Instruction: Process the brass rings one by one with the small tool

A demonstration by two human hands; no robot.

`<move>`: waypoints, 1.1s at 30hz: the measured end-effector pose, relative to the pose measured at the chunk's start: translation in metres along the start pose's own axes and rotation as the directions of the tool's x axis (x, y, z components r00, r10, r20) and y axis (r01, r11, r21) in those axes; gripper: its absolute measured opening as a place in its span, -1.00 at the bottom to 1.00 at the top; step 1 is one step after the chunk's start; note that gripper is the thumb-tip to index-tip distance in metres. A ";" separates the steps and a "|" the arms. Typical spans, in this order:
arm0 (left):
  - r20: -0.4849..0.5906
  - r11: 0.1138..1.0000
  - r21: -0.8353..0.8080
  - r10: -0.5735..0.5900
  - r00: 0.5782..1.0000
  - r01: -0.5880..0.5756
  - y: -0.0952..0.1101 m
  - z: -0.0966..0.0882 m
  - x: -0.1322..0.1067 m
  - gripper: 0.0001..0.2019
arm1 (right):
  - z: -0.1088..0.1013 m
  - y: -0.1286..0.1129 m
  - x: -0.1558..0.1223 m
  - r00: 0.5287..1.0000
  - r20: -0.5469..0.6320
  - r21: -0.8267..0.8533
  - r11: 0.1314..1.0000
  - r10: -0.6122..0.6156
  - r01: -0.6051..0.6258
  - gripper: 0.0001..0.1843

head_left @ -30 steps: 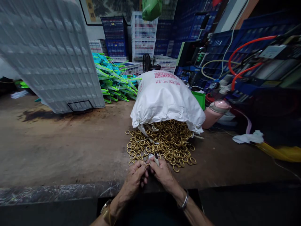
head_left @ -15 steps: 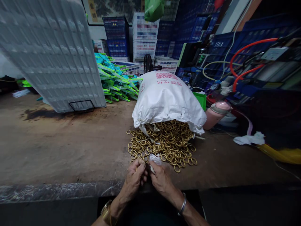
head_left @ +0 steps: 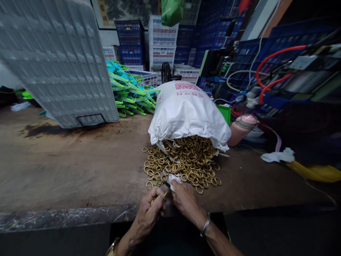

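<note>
Brass-coloured rings (head_left: 198,172) lie in a loose heap at the mouth of a white woven sack (head_left: 183,112). Just in front of the heap, my left hand (head_left: 151,206) is closed, and gold rings show between its thumb and fingers. My right hand (head_left: 185,199) grips a small knife (head_left: 167,184), its dark narrow blade pointing left towards the rings and a pale handle partly hidden by the fingers. The two hands are close together but apart. A crumpled piece of clear plastic (head_left: 174,178) lies beyond my right fingertips.
A ribbed translucent panel (head_left: 64,71) leans on the left of the wooden table (head_left: 66,170). Green and turquoise plastic pieces (head_left: 130,92) are piled behind it. On the right are a pink bottle (head_left: 241,131), a white cloth (head_left: 278,155) and a machine with red hoses (head_left: 259,73). Stacked crates (head_left: 163,39) stand behind.
My left hand has moved down and left, away from the right hand. The knife's dark blade and a ring in my left fingers now show. The view has shifted slightly.
</note>
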State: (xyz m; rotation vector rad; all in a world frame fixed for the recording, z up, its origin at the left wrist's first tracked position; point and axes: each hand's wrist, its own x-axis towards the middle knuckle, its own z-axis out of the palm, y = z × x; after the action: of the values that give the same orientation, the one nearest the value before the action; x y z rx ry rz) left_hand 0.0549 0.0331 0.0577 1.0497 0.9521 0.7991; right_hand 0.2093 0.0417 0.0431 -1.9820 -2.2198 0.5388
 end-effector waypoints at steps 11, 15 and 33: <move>0.026 0.898 -0.419 -0.133 0.991 0.131 -0.003 -0.014 0.000 -0.73 | 0.009 -0.015 0.026 0.966 -0.248 0.043 0.997 0.069 -0.060 -0.86; 0.056 0.844 -0.515 -0.137 0.989 0.146 0.000 -0.018 0.000 -0.77 | 0.010 -0.015 0.028 0.965 -0.254 0.075 0.996 0.064 -0.046 -0.85; -0.061 0.851 -0.501 -0.218 0.974 0.159 -0.006 -0.011 0.008 -0.71 | 0.004 -0.007 0.025 0.973 -0.230 0.139 0.990 0.021 0.011 -0.82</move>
State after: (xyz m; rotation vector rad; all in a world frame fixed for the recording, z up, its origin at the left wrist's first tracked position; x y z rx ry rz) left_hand 0.0480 0.0422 0.0477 0.4575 0.8681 0.8851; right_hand 0.1979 0.0651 0.0377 -1.8752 -1.9828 0.4256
